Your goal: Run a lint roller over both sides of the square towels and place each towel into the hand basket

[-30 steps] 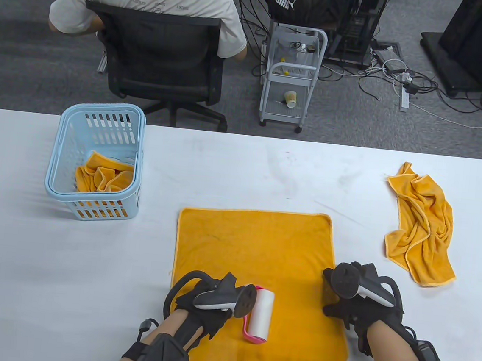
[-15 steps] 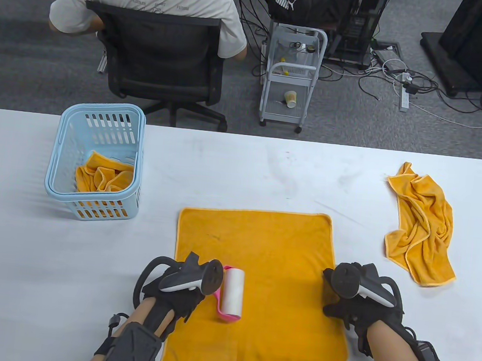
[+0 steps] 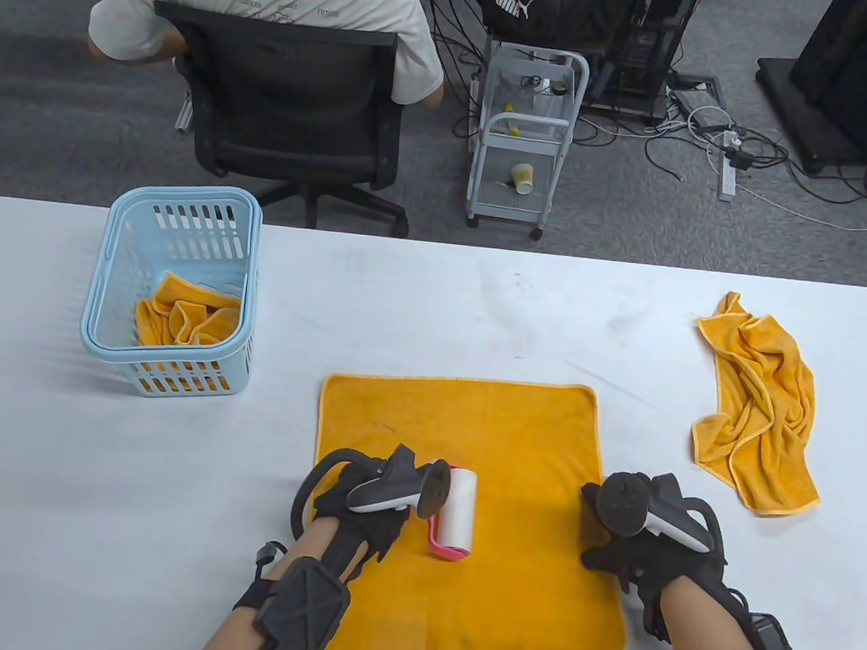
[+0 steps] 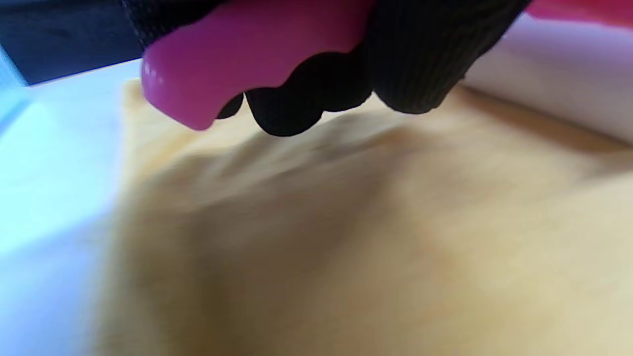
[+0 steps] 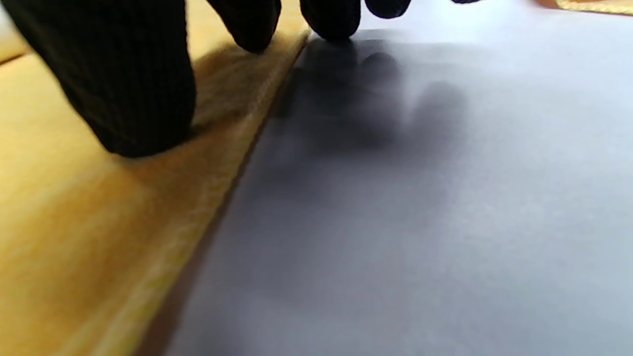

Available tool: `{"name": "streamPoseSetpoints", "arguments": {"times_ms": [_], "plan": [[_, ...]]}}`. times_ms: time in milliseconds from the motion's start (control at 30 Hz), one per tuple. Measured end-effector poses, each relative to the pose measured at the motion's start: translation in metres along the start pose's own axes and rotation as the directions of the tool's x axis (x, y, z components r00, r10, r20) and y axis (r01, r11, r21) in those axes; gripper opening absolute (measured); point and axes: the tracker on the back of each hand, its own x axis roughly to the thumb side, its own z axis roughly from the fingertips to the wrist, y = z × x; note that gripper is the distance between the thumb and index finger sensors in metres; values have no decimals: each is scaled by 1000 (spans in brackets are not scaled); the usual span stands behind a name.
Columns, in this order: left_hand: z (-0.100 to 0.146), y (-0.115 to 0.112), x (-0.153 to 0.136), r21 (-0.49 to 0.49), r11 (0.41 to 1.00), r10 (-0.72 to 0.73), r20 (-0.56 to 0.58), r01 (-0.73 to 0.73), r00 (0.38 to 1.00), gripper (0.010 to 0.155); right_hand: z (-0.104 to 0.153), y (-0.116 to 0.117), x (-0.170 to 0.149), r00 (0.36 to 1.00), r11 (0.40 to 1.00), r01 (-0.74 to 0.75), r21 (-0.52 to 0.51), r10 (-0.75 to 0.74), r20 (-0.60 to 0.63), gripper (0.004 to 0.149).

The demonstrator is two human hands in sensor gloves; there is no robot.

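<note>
On the white tabletop [image 3: 436, 302]: flat orange towel [image 3: 499, 439] front-centre, crumpled orange towel [image 3: 763, 403] far right, well apart. Blue hand basket [image 3: 113, 271] back-left, one bunched towel [image 3: 185, 316] inside. Left hand [image 3: 362, 506] curled round the pink handle of the lint roller [image 3: 455, 512]; white roll lies on the flat towel, left of its middle. Right hand [image 3: 638, 552] presses the flat towel's right edge, fingertips [image 5: 143, 109] down on the hem, holding nothing.

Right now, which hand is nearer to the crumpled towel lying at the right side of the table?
Right. The right hand rests just left of the crumpled towel; the left hand is farther left, across the flat towel.
</note>
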Motion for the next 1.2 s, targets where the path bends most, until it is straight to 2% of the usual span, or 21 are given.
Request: {"name": "streamPoseSetpoints", "arguments": {"times_ms": [133, 300, 367, 433, 500, 600, 733, 1000, 1100, 1167, 1200], "plan": [[12, -10, -36, -44, 999, -5, -81, 1, 997, 46, 0, 0, 0, 1000, 1000, 0, 1, 0, 0, 90], [30, -26, -74, -34, 987, 156, -103, -160, 982, 49, 0, 0, 0, 1000, 1000, -1, 2, 1, 0, 90], [39, -33, -92, 10, 957, 288, -116, -288, 951, 51, 0, 0, 0, 1000, 1000, 2, 2, -2, 1, 90], [49, -40, -113, 63, 903, 430, -137, -425, 892, 59, 0, 0, 0, 1000, 1000, 2, 2, -2, 1, 90], [58, -45, -131, 91, 869, 494, -168, -486, 853, 61, 0, 0, 0, 1000, 1000, 0, 3, 0, 1, 90], [67, -52, -149, 126, 863, 504, -230, -488, 832, 57, 0, 0, 0, 1000, 1000, 1, 3, -1, 1, 90], [70, -65, -161, 130, 875, 484, -298, -467, 823, 57, 0, 0, 0, 1000, 1000, 1, 3, -1, 2, 90], [63, -94, -165, 65, 903, 411, -414, -424, 812, 59, 0, -1, 0, 1000, 1000, 1, 2, -1, 1, 90], [65, -92, -165, 55, 912, 391, -420, -407, 819, 64, 0, -1, 0, 1000, 1000, 2, 4, -2, 1, 90], [70, -84, -163, 51, 913, 391, -398, -405, 830, 71, 0, -1, 0, 1000, 1000, 1, 4, -1, 4, 90], [73, -75, -160, 80, 917, 392, -380, -392, 838, 72, 0, -1, 0, 1000, 1000, 7, -1, -7, 10, 90]]}}
